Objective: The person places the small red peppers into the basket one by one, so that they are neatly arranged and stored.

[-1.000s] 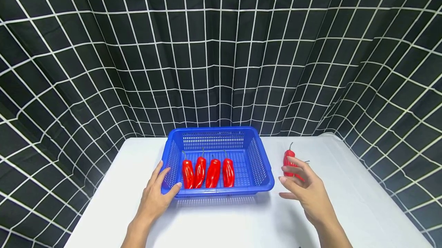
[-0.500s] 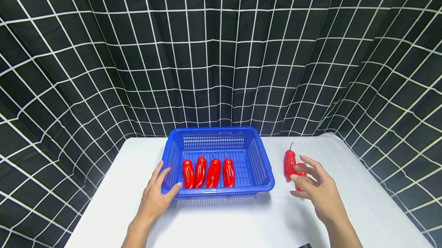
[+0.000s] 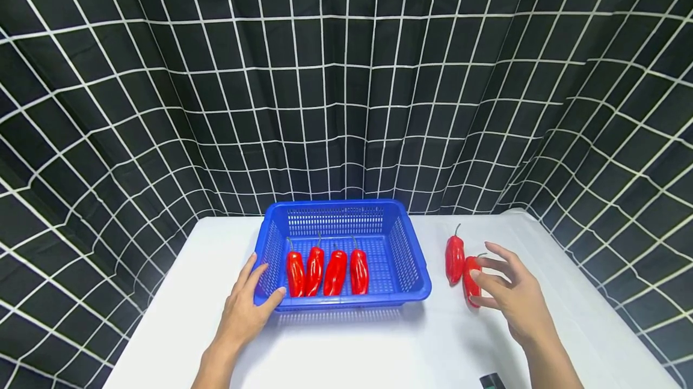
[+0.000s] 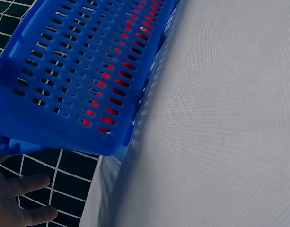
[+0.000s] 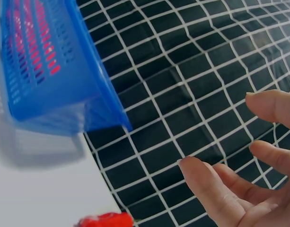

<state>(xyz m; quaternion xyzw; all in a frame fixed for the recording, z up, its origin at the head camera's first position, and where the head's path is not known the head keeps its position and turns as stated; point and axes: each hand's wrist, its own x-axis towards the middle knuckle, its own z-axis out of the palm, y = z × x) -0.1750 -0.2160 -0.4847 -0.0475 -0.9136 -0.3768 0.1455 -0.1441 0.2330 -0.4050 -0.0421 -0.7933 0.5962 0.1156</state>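
Observation:
A blue plastic basket [image 3: 346,301] stands on the white table, with several red chili peppers [image 3: 335,273] lying side by side in its left half. My left hand [image 3: 243,311] rests at the basket's front left corner, fingers along the left rim and thumb at the front rim; the left wrist view shows spread fingers [image 4: 38,183] beside it. To the basket's right lie two more red peppers, a farther one [image 3: 455,260] and a nearer one [image 3: 470,284]. Over the nearer pepper's right side my right hand [image 3: 514,299] hovers with parted, bent fingers, holding nothing.
A black curtain with a white grid [image 3: 346,88] surrounds the back and sides of the table [image 3: 346,353]. A small dark object [image 3: 491,380] shows at the bottom edge near the right wrist.
My right hand has shifted right, uncovering more of the two peppers outside the basket. The left hand and the basket stay in place. More of the dark object near the right wrist shows.

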